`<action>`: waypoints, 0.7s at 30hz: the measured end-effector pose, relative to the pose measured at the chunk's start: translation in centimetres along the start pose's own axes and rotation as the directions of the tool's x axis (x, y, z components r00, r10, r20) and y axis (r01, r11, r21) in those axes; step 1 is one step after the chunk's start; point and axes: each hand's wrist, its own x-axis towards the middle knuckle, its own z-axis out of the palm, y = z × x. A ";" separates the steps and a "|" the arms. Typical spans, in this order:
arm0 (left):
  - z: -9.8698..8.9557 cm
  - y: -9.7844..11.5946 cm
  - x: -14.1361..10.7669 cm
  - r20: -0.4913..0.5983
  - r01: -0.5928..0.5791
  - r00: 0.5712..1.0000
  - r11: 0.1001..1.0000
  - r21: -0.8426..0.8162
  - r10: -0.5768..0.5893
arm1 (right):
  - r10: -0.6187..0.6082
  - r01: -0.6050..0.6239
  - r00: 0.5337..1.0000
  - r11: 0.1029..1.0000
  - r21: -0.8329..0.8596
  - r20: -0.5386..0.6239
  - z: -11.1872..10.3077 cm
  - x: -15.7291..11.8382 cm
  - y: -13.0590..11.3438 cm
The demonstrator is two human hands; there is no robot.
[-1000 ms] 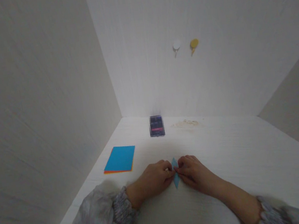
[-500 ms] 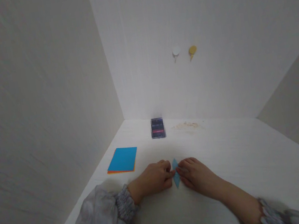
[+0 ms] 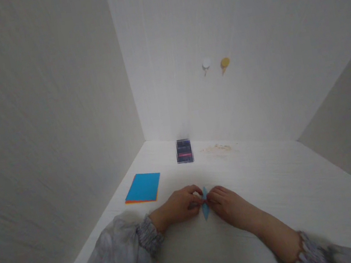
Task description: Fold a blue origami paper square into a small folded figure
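Note:
A small folded piece of light blue paper [image 3: 206, 211], narrow and pointed at both ends, stands between my hands near the middle of the white table. My left hand [image 3: 184, 204] pinches its left side with thumb and fingertips. From the right, my right hand [image 3: 226, 203] presses its closed fingers on the paper's other side. The fingertips of both hands nearly meet at its middle and cover that part. Its top and bottom points show.
A stack of square paper, blue on top [image 3: 143, 187] with orange edges below, lies at the left. A dark blurred object [image 3: 184, 151] sits by the back wall, beside a brownish mark [image 3: 218, 147]. White [image 3: 206, 63] and yellow hooks [image 3: 225, 62] are on the wall.
The fingers of my left hand have shifted up slightly and arch more. My right hand's fingers have moved slightly left, closer to the left fingertips, and the folded paper leans a little more.

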 end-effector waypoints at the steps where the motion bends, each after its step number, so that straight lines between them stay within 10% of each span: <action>1: 0.0 0.0 0.0 -0.001 -0.018 1.000 1.000 -0.011 0.018 | -0.012 0.012 1.000 1.000 0.004 0.000 0.0 0.0 0.0; 10: 0.7 -0.8 0.0 -0.035 -0.026 0.999 0.997 -0.077 0.023 | -0.123 0.133 0.989 0.983 -0.125 0.086 0.2 0.1 -0.1; 21: 0.7 -0.6 0.2 -0.065 -0.007 0.998 0.993 -0.121 -0.001 | 0.015 -0.015 1.000 0.999 0.046 -0.014 0.5 0.1 0.7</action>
